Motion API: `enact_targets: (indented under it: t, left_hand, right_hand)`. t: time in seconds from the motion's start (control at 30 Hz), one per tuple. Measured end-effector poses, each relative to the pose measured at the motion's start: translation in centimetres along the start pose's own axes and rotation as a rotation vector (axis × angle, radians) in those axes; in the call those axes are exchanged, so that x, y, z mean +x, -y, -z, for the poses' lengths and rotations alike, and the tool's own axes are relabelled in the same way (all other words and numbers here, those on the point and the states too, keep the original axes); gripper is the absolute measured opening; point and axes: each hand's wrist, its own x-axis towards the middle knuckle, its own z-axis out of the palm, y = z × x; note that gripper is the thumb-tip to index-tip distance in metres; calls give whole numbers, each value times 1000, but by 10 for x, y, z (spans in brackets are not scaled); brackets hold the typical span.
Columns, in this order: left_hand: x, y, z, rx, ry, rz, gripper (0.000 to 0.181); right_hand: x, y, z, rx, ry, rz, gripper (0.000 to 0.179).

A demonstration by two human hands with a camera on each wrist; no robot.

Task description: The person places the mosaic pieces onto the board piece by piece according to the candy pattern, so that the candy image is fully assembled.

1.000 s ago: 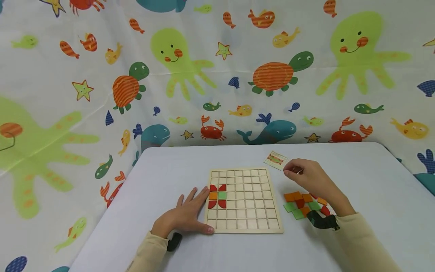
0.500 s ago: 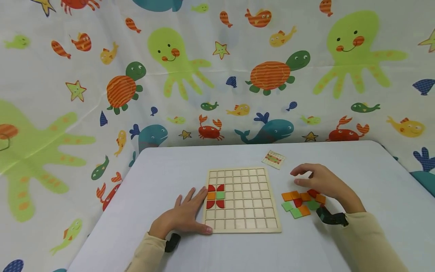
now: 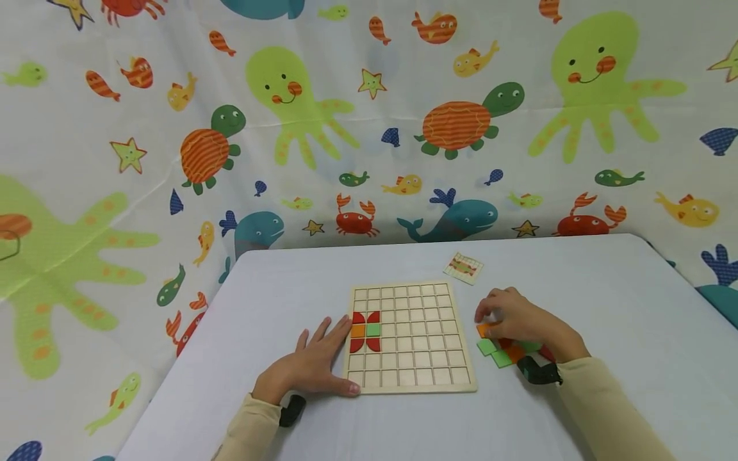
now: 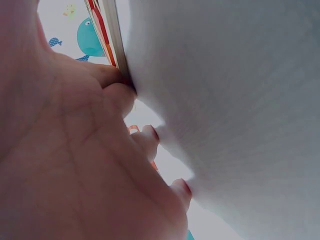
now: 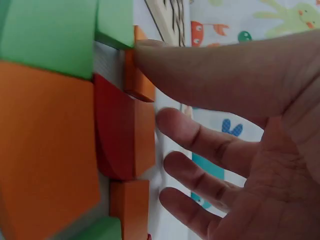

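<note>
A wooden grid board (image 3: 412, 336) lies on the white table. Near its left edge are several red rounded tiles (image 3: 373, 345), an orange square tile (image 3: 358, 331) and a green square tile (image 3: 373, 329). My left hand (image 3: 314, 365) rests spread beside the board, its fingers and thumb against the left edge. Over a loose group of tiles is my right hand (image 3: 521, 320). Its thumb (image 5: 200, 75) touches an orange tile (image 5: 140, 75), while the other visible fingers (image 5: 192, 165) are bent slightly and stand apart from the tiles. The hand hides part of the group.
A small pattern card (image 3: 464, 268) lies behind the board's far right corner. Loose green tiles (image 3: 502, 358) show below my right hand. A cloth (image 3: 403, 147) printed with sea animals hangs behind the table (image 3: 300, 275).
My right hand first drew back from beside the card toward me and to the right. It then came down and left onto the loose tiles. My left hand stayed by the board.
</note>
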Motion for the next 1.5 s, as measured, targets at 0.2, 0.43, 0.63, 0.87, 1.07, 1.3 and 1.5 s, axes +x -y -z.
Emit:
enact_targets:
  t: [0.2,0.43,0.63,0.87,1.07,1.3,1.5]
  left_hand:
    - [0,0,4,9,1,7,128]
    - [-1,0,5,1,6,19,128]
    - [0,4,0,-7,3,14,127]
    - [-2,8,-2,-9,-12,27,128]
    - [-3,6,-2,-19,-13,16,127]
    - [-2,2,-2,-33,-11,3,126]
    - [0,2,-1,-27,-5,-2,127]
  right_hand:
    - [8,3,-5,-64,-30,-7,15]
    - [16,6,-14,-54,-59,-95,17]
    - [21,14,-20,-2,-243,-60,18]
    - [38,33,-24,137,-337,18,11]
    - [57,52,-27,170,-345,107,9]
    - [73,70,-30,246,-318,152,7]
    - [86,88,-39,298,-311,128,9]
